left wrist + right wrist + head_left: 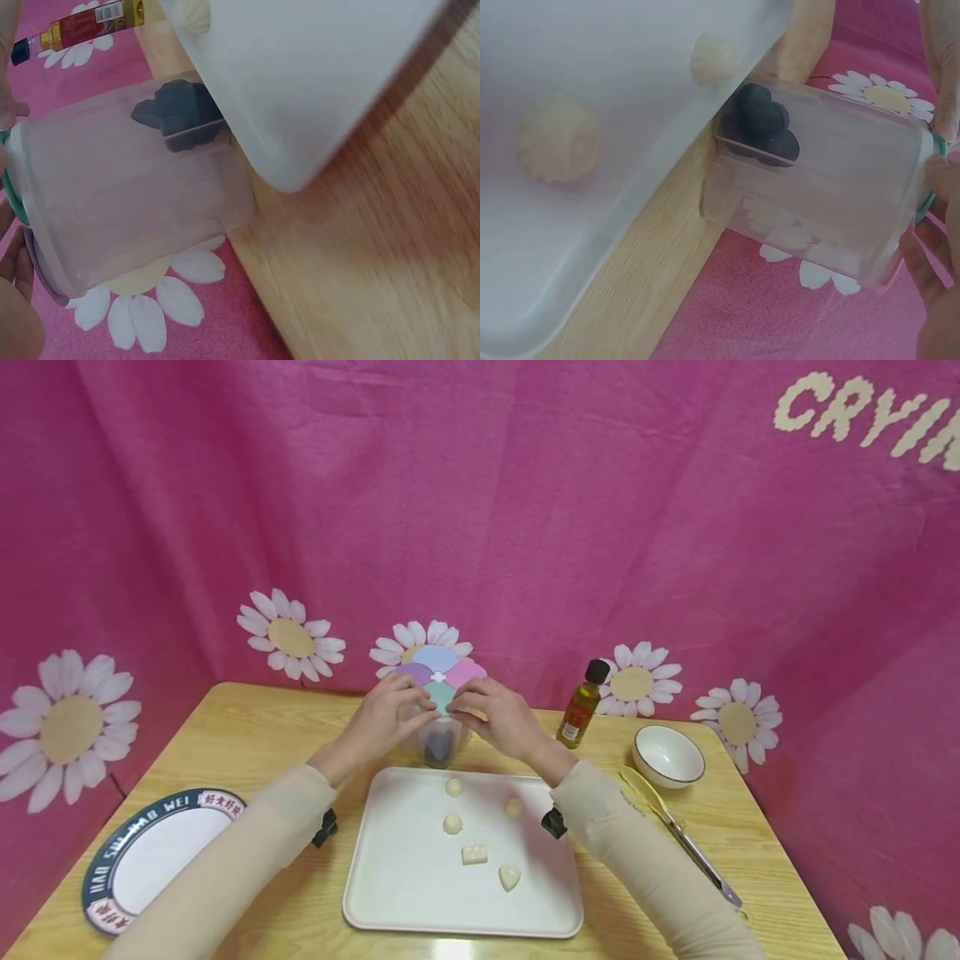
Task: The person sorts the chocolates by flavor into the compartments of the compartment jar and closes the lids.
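Hands: I see my left hand (386,714) and right hand (498,717) both gripping one clear jar's four-petal lid (441,678).
Tray (390,893): five pale moulded pieces.
Tabletop (757,827): one oil bottle (582,705), one bowl (667,756), one plate (161,856).

**Colours and patterns on the table**

A lid (440,672) of blue, purple, pink and teal petals is seen on a clear jar (127,187) with a dark lump (761,124) inside. Cream pieces (452,823) are laid on a white tray (390,877). The table (247,727) is light wood-grained. The backdrop (525,510) is pink, printed with white daisies. The plate (161,852) is white, rimmed dark with lettering. The bottle (581,706) is amber, capped black.
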Demonstrator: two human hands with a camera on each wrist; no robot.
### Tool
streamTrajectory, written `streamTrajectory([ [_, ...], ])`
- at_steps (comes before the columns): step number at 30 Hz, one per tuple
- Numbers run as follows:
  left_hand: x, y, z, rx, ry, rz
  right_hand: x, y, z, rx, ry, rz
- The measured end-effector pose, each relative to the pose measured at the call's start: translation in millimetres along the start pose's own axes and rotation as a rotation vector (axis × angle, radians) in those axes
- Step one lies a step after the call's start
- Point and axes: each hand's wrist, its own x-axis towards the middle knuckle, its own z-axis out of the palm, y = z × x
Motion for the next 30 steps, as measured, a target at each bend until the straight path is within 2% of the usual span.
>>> streamTrajectory([
  [9, -1.2, -1.7, -2.9, 0.009, -0.014, -0.003, 2, 0, -0.7, 0.022, -0.046, 0.014],
  [13, -1.5, -0.6, -4.2, 0.003, -0.033, -0.028, 3, 2, -4.5, 0.054, -0.092, 0.078],
  [16, -1.5, 0.6, -2.9, -0.004, -0.034, -0.041, 5, 10, -5.0, 0.058, -0.096, 0.138],
  [23, 4.7, 10.5, 5.4, 0.010, -0.023, -0.033, 19, 33, -3.7, 0.045, -0.136, 0.244],
  [30, 10.3, 15.0, 17.1, 0.033, 0.005, -0.036, 32, 45, -0.5, 0.006, -0.218, 0.275],
])
